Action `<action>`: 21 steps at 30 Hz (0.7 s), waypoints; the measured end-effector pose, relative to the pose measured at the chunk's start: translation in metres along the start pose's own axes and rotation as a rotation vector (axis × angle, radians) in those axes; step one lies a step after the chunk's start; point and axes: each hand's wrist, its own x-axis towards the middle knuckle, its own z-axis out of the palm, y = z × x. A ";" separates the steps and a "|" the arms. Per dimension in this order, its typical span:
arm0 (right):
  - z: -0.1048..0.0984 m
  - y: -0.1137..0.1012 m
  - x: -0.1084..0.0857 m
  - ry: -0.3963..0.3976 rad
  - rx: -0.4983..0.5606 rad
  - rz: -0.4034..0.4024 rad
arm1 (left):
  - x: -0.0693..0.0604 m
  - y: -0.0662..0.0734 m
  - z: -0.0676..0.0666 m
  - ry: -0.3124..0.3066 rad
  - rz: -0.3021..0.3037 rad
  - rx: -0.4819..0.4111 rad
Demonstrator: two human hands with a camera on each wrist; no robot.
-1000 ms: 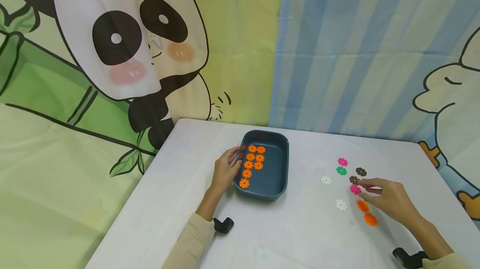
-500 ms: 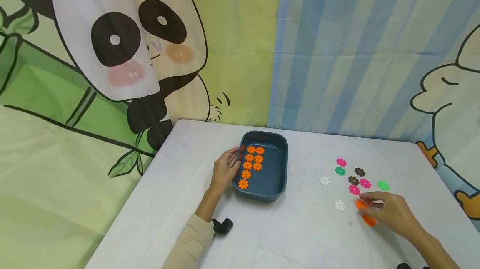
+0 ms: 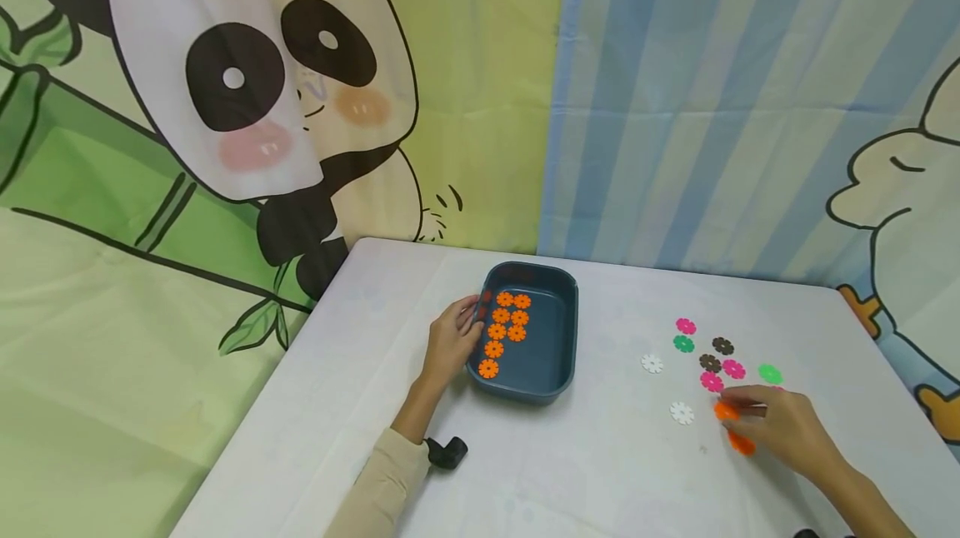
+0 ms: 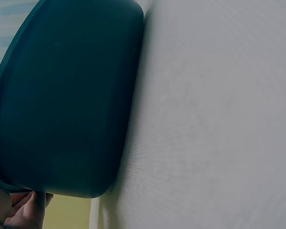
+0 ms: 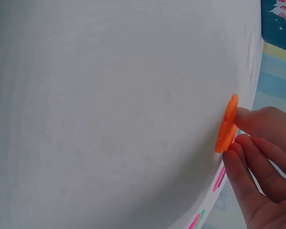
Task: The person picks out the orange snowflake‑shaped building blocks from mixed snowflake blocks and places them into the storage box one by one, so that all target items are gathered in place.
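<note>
My left hand (image 3: 453, 340) grips the left wall of the dark blue tray (image 3: 555, 392); in the left wrist view its fingers (image 4: 33, 210) are at the tray's rim, partly hidden. Orange flower-shaped plastic discs (image 3: 493, 349) lie inside along the tray's left side. On the right part of the table, my right hand (image 3: 783, 430) pinches an orange flower-shaped disc (image 5: 226, 124) between thumb and fingertips, low at the table. Another orange disc (image 3: 741, 443) lies just nearer, partly covered by the thumb. A pink disc (image 3: 712, 381) lies beside the fingertips.
White discs (image 3: 682, 413), brown discs (image 3: 722, 346), a dark green disc (image 3: 683, 343), a light green disc (image 3: 770, 374) and more pink ones lie scattered around the right hand. The white table (image 3: 600, 471) ends at a printed curtain (image 3: 675, 105) behind.
My right hand has moved down and nearer, from the brown and pink discs to the orange ones, uncovering a pink and a light green disc. The left hand and tray stay put.
</note>
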 end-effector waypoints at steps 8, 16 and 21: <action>0.001 0.002 0.001 0.004 -0.018 0.022 | 0.007 -0.032 0.003 0.006 -0.036 0.022; 0.002 0.002 -0.003 0.034 -0.032 0.029 | 0.005 -0.039 0.003 0.001 -0.040 0.046; 0.001 -0.001 -0.003 0.048 -0.066 -0.026 | 0.008 -0.038 0.001 0.004 -0.027 0.061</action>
